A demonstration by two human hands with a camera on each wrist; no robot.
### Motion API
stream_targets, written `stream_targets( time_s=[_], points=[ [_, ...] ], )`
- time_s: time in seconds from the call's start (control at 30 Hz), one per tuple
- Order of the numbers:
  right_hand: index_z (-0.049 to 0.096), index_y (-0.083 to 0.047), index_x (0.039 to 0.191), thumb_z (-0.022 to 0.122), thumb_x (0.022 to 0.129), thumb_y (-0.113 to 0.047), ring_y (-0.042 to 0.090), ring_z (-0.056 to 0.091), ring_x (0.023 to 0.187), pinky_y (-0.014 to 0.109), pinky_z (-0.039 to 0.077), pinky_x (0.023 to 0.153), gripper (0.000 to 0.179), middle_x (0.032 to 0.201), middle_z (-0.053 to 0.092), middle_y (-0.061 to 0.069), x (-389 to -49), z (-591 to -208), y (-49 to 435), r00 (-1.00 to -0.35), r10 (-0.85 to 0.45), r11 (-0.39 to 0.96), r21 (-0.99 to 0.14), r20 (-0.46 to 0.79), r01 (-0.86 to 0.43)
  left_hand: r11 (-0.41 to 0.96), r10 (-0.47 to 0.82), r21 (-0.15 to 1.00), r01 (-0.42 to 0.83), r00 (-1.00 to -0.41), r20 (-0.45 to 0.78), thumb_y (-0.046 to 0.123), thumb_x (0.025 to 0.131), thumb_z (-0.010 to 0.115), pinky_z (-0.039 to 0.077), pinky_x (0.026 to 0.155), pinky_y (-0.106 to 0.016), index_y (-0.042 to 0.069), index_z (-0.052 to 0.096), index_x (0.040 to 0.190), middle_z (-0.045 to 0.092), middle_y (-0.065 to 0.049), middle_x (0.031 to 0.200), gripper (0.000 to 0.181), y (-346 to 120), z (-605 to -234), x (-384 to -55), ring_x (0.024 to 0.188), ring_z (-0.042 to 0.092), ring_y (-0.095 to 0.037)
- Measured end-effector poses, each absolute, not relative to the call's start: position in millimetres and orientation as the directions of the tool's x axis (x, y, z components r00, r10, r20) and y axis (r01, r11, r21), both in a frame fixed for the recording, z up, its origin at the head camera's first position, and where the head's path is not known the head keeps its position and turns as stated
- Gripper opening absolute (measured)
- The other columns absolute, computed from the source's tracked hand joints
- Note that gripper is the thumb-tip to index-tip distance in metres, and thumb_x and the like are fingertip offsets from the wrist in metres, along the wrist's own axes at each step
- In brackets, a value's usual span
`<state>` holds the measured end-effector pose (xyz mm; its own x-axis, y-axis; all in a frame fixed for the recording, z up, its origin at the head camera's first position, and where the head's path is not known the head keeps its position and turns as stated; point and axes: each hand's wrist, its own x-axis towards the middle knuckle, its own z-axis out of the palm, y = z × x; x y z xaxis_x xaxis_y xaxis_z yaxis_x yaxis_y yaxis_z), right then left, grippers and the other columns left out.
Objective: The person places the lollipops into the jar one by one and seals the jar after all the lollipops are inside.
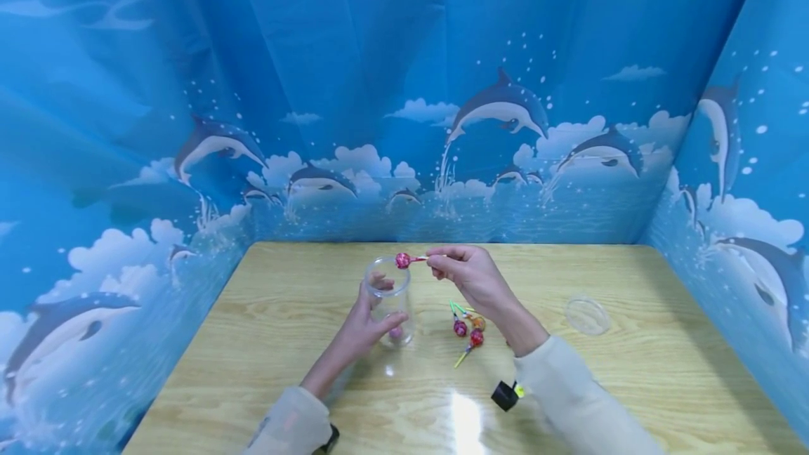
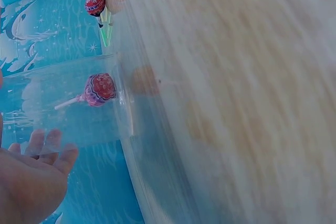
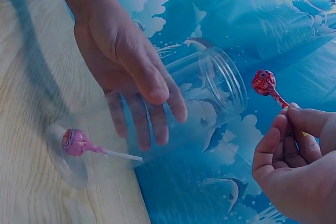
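One red lollipop [image 1: 402, 260] pinched in my right hand [image 1: 466, 274], one o'clock of the jar [image 1: 395, 302] my left hand [image 1: 364, 323] grips!

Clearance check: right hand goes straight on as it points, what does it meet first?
Likely the jar: the right hand points toward its open top, with the held lollipop leading. Depth is unclear; it may pass just above.

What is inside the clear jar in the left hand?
Inside the clear jar, one pink lollipop lies near the bottom, its white stick toward the mouth. In the head view, the left hand covers part of the wall; what is behind it is hidden.
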<state>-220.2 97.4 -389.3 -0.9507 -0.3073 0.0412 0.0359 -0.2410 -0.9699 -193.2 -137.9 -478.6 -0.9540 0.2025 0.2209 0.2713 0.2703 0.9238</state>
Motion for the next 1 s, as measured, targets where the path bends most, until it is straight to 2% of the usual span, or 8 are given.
stream_targets(
  time_s=[0.1, 0.23, 0.47, 0.7, 0.87, 1.0],
  points=[
    [0.071, 0.008, 0.114, 0.069, 0.099, -0.005, 0.015, 0.06, 0.08, 0.026, 0.056, 0.078, 0.02, 0.088, 0.067, 0.007, -222, -390, 92, -0.951, -0.308, -0.242, -0.969, 0.036, 0.042, 0.27, 0.197, 0.928, 0.258, -0.958, 0.209, 0.015, 0.087, 0.084, 0.028, 0.117, -0.069, 0.008, 0.034, 0.148, 0.053, -0.022, 0.145, 0.079, -137, -479, -194, 0.137, 0.047, -0.047],
    [0.072, 0.007, 0.114, 0.07, 0.098, -0.007, 0.017, 0.061, 0.082, 0.026, 0.055, 0.076, 0.021, 0.09, 0.068, 0.008, -224, -392, 85, -0.956, -0.294, -0.178, -0.983, 0.017, 0.038, 0.267, 0.204, 0.927, 0.262, -0.956, 0.212, 0.015, 0.088, 0.083, 0.029, 0.116, -0.07, 0.008, 0.033, 0.149, 0.052, -0.023, 0.145, 0.08, -138, -480, -194, 0.136, 0.047, -0.047],
    [0.073, 0.005, 0.114, 0.073, 0.097, -0.016, 0.019, 0.063, 0.085, 0.04, 0.056, 0.086, 0.027, 0.093, 0.072, 0.01, -226, -392, 76, -0.95, -0.305, -0.026, -0.997, 0.072, -0.067, 0.258, 0.203, 0.932, 0.254, -0.958, 0.204, 0.014, 0.087, 0.084, 0.028, 0.116, -0.069, 0.009, 0.032, 0.152, 0.053, -0.025, 0.144, 0.084, -138, -479, -193, 0.137, 0.047, -0.048],
    [0.077, -0.005, 0.113, 0.072, 0.099, -0.029, 0.023, 0.065, 0.091, 0.036, 0.056, 0.081, 0.027, 0.104, 0.075, 0.008, -224, -386, 71, -0.923, -0.359, 0.141, -0.969, 0.139, -0.201, 0.242, 0.208, 0.936, 0.257, -0.956, 0.208, 0.013, 0.087, 0.084, 0.027, 0.118, -0.068, 0.011, 0.03, 0.153, 0.055, -0.02, 0.146, 0.085, -138, -478, -192, 0.138, 0.047, -0.045],
    [0.077, -0.006, 0.113, 0.072, 0.099, -0.028, 0.029, 0.065, 0.092, 0.036, 0.056, 0.079, 0.026, 0.106, 0.075, 0.004, -223, -385, 69, -0.905, -0.389, 0.17, -0.951, 0.175, -0.257, 0.225, 0.225, 0.928, 0.298, -0.942, 0.248, 0.01, 0.088, 0.082, 0.029, 0.117, -0.067, 0.009, 0.032, 0.148, 0.056, -0.02, 0.142, 0.079, -138, -480, -194, 0.136, 0.049, -0.045],
    [0.077, -0.008, 0.114, 0.072, 0.099, -0.028, 0.026, 0.063, 0.089, 0.034, 0.054, 0.076, 0.026, 0.104, 0.074, 0.002, -223, -385, 69, -0.904, -0.393, 0.185, -0.948, 0.169, -0.258, 0.238, 0.224, 0.926, 0.293, -0.944, 0.241, 0.011, 0.089, 0.082, 0.032, 0.114, -0.069, 0.007, 0.032, 0.148, 0.054, -0.022, 0.142, 0.078, -139, -480, -194, 0.135, 0.049, -0.047]
  ],
)
